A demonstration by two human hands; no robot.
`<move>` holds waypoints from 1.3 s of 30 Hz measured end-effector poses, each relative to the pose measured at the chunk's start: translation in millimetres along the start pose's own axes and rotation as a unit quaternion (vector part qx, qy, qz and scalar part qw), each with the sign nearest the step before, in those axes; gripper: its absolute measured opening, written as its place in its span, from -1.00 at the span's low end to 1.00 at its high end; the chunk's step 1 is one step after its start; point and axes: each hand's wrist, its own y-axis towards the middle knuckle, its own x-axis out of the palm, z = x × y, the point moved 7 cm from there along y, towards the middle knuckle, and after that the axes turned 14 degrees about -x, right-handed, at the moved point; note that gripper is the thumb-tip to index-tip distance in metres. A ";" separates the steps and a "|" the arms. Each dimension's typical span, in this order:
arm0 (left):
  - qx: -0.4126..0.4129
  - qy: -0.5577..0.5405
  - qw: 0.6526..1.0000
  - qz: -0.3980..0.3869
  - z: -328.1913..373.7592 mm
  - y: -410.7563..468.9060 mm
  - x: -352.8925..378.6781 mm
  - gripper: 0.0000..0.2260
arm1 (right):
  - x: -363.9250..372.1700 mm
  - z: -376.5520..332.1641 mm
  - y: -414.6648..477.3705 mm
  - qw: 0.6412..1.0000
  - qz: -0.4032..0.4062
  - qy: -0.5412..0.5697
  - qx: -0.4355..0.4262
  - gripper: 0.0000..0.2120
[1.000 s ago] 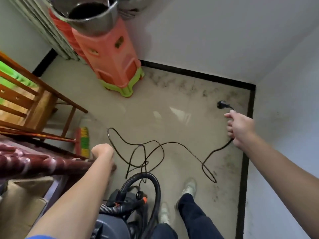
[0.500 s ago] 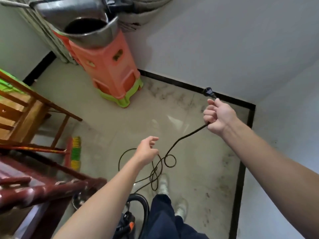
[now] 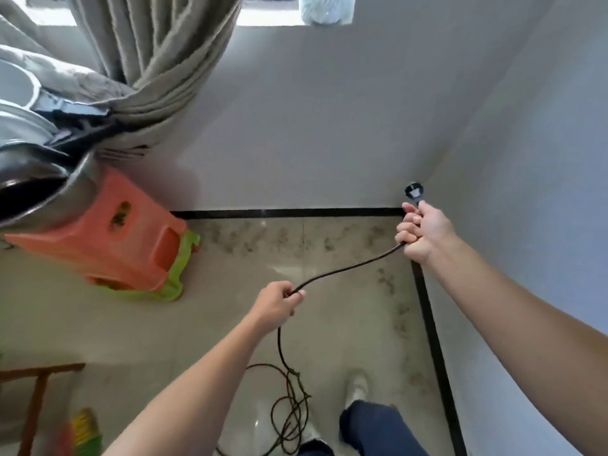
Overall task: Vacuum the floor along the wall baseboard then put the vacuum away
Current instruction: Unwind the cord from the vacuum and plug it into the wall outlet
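Since the last frame my left hand has closed around the black power cord, while my right hand grips it below the plug near the corner baseboard; with the vacuum out of view, I should coil slowly, easing out the knotted slack on the floor.

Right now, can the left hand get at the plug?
Probably yes: the plug sticks out bare above the right hand, and only open air and cord lie between it and the left hand.
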 end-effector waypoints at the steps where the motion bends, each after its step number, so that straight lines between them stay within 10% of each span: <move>1: -0.005 0.008 1.000 0.003 7.1 9.7 -6.4 -0.67 | -14.5 -9.8 14.3 1.000 0.018 0.002 -0.004 -0.60; 26: -0.090 0.093 0.988 -0.082 199.2 251.3 182.6 -0.82 | -315.0 24.1 284.4 0.937 0.314 -0.104 0.114 -0.79; 39: -0.108 0.119 0.978 -0.132 148.3 388.5 333.1 -0.83 | -396.6 116.0 412.1 0.912 0.388 -0.095 0.092 -0.89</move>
